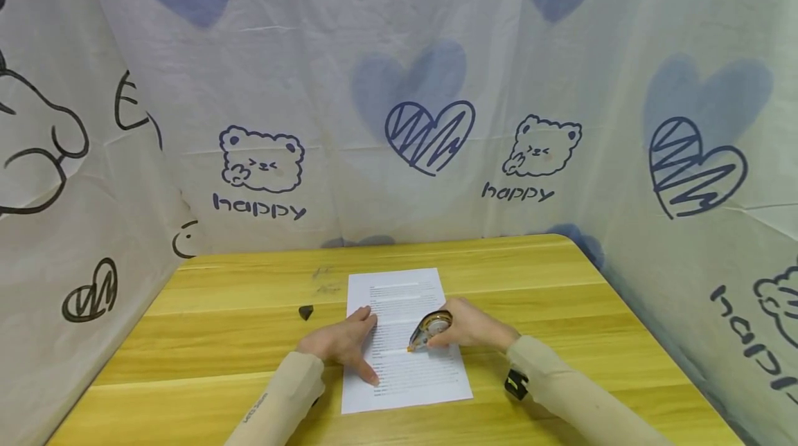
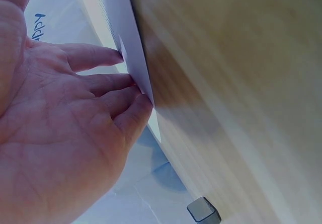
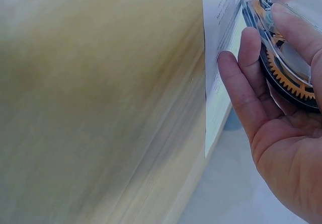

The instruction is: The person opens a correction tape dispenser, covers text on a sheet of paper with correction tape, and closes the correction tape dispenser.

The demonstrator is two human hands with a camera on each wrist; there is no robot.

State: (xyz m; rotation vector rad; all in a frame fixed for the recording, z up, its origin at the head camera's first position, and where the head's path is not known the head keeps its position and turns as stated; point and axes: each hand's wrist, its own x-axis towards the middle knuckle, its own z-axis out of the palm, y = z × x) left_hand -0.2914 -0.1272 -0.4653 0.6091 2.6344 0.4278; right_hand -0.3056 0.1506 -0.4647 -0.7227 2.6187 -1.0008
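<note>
A white sheet of printed paper [image 1: 424, 390] lies on the wooden table. My left hand [image 1: 339, 343] rests along its left side, fingers extended, thumb pointing toward the lower text. In the left wrist view, the fingertips of that hand [image 2: 65, 123] touch the paper near its edge. Over the right half of the sheet, my right hand [image 1: 469, 325] grips a correction tape dispenser [image 1: 431, 326], its orange tip at a line of text. The right wrist view shows the dispenser's clear casing [image 3: 287, 73] and orange gear wheel, with thumb and fingers around it.
A small black block [image 1: 305, 311] sits on the table [image 1: 224, 335] left of the paper. Faint dark marks show on the wood behind it. A printed fabric curtain [image 1: 337, 176] hangs around the back and both sides of the table.
</note>
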